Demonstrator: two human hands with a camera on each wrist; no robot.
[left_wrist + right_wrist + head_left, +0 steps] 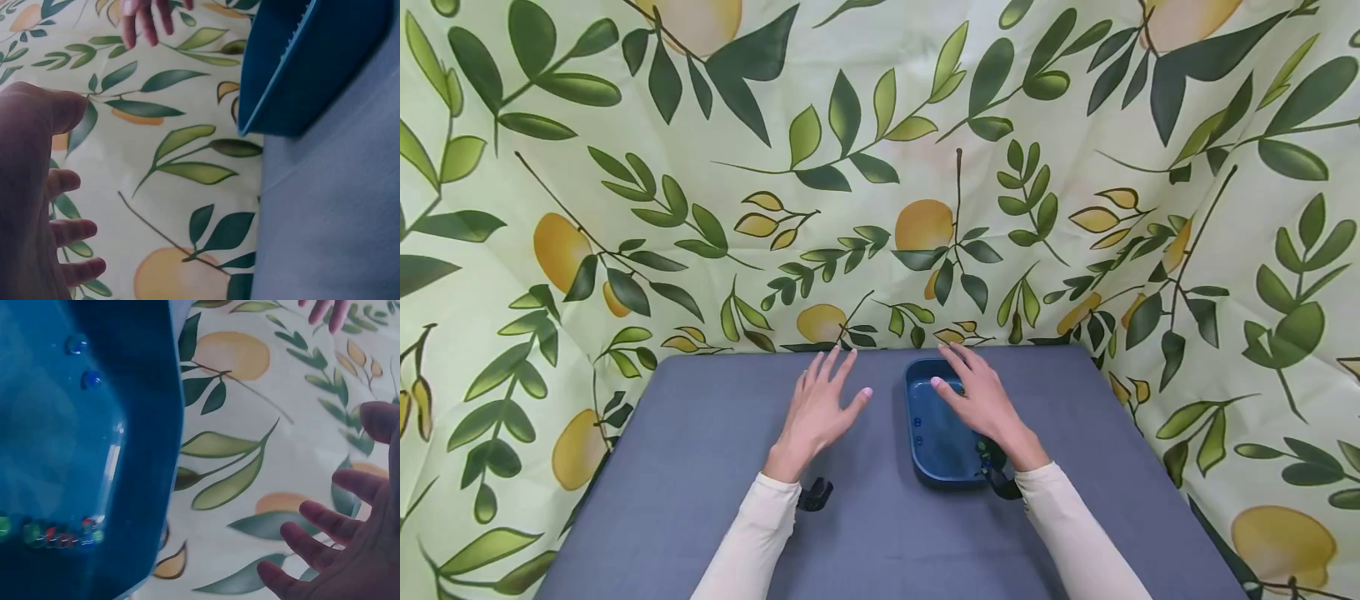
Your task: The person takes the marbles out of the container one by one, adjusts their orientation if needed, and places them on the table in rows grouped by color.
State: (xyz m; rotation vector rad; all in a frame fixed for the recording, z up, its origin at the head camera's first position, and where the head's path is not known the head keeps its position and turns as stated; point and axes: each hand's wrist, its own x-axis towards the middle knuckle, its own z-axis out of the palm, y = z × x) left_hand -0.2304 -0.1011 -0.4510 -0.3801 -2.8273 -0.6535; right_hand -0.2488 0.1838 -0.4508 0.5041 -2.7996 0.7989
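Note:
A blue plastic tub [934,450] stands on the table, right of the middle. Inside it lie small shiny balls that look like glass marbles: a pair of blue marbles [92,379] by one side, and a row of green, red and blue marbles [62,537] along another. My right hand [988,404] hovers over the tub's right part with fingers extended, hiding some of its inside. To the left of the tub, my left hand [820,412] is held above the table, fingers spread and holding nothing. Neither hand appears to touch the tub.
The table [715,450] has a grey-blue cover. A cloth [850,208] printed with leaves and lemons hangs behind it and at both sides. Black wrist cameras, such as the left wrist camera [816,494], sit under the wrists.

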